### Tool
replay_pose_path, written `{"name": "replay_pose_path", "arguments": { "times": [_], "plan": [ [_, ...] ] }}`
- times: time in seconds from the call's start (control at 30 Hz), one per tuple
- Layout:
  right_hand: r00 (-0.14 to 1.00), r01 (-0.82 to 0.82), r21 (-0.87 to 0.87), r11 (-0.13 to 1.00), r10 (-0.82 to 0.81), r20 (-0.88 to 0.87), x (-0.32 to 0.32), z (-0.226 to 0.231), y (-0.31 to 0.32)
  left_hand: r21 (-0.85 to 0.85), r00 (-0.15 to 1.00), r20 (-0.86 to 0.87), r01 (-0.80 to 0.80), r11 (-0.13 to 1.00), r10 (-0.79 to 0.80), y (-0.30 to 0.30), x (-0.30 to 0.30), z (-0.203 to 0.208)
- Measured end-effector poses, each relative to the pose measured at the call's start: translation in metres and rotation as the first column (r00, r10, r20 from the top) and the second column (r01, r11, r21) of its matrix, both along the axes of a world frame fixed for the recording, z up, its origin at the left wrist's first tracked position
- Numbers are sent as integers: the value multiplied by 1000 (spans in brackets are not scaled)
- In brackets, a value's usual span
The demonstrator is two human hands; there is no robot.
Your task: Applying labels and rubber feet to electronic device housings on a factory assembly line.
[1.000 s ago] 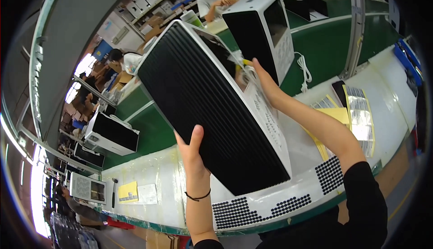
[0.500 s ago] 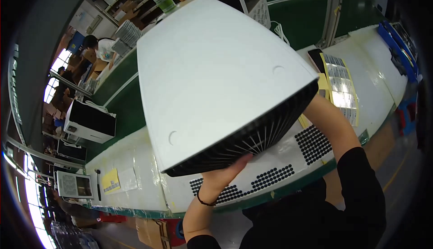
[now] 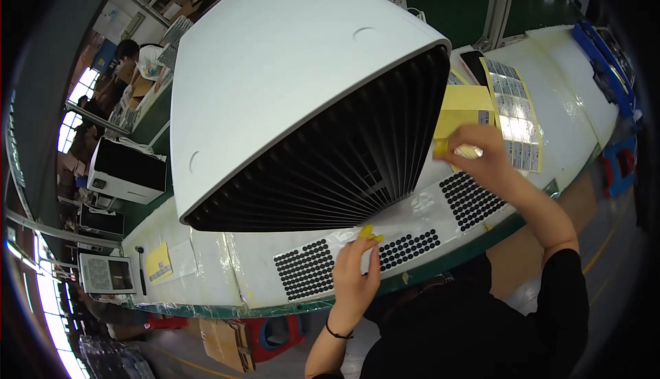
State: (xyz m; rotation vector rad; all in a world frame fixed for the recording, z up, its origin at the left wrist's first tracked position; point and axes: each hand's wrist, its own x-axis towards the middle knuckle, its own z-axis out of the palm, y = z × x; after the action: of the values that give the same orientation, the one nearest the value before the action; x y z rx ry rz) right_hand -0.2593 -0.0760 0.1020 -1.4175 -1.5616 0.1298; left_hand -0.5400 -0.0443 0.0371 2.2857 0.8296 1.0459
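Observation:
A large white appliance housing (image 3: 295,83) stands tilted in front of me, its black slatted grille (image 3: 344,159) facing my hands. My left hand (image 3: 355,276) is just below the grille's lower edge, thumb and fingers apart, with yellow covers or pieces (image 3: 370,233) at the fingertips; it holds nothing I can see. To the right of the grille, my right hand (image 3: 485,155) is closed in a pinch, with more yellow (image 3: 440,147) at its tips. Whether that yellow is a finger cover or a held piece, I cannot tell. Round black pads (image 3: 306,269) lie in rows on the bench near my hands.
Label sheets (image 3: 517,114), a yellow card (image 3: 467,101) and a dark phone-like object (image 3: 473,65) lie at the right. A blue tray (image 3: 605,63) is at the far right edge. Other white appliances (image 3: 127,176) stand at the left, and a co-worker (image 3: 141,59) is at the far left.
Both hands have come away from the housing's grille end. The housing appears further up and left, tipped so that more of the grille shows. The right hand has come into view.

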Motion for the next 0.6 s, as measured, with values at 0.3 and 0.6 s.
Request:
{"name": "replay_pose_path", "arguments": {
  "times": [0.3,0.6],
  "plan": [
    [926,-246,-389,888,334,176,-68,-68,-43,116,957,-287,-6,993,39,-24,8,-31],
    [853,-321,-262,910,398,338,-79,-77,-35,47,954,-300,22,999,-7,-16,5,-22]
  ]
}}
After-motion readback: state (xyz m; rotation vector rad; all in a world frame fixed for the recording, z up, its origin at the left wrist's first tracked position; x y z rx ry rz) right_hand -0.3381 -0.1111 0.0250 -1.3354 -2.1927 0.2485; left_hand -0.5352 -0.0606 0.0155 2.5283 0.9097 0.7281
